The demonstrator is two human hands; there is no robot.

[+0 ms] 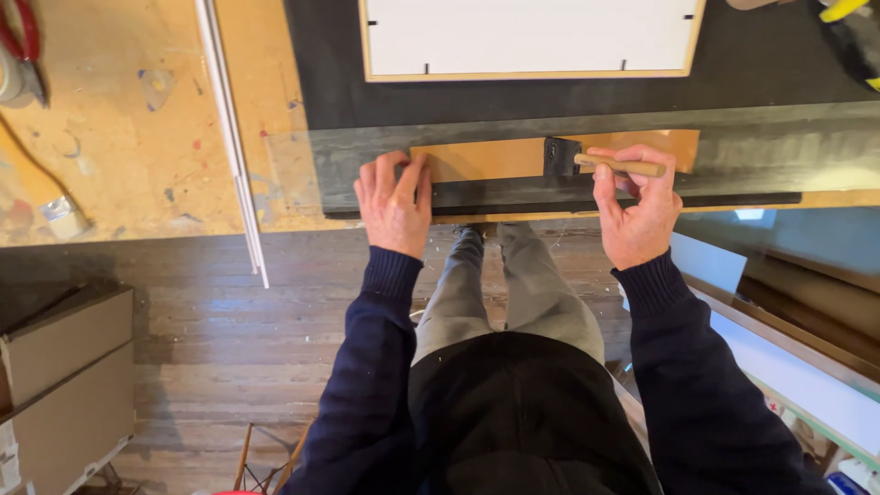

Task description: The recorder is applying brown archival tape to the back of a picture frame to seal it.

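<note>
The left hand (395, 203) presses flat, fingers spread, on a dark bar (568, 194) at the bench edge. The right hand (635, 206) pinches a wooden-handled cutter (587, 159), its black head just left of the fingers.

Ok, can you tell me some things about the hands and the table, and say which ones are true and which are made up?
1. The right hand holds a wooden-handled tool. True.
2. The left hand is lifted high in the air. False: it presses flat on the dark strip at the table's edge.
3. A white panel in a pale wooden frame lies further back on the table. True.
4. The red-handled pliers are in the left hand. False: they lie at the table's far left corner, away from both hands.
</note>
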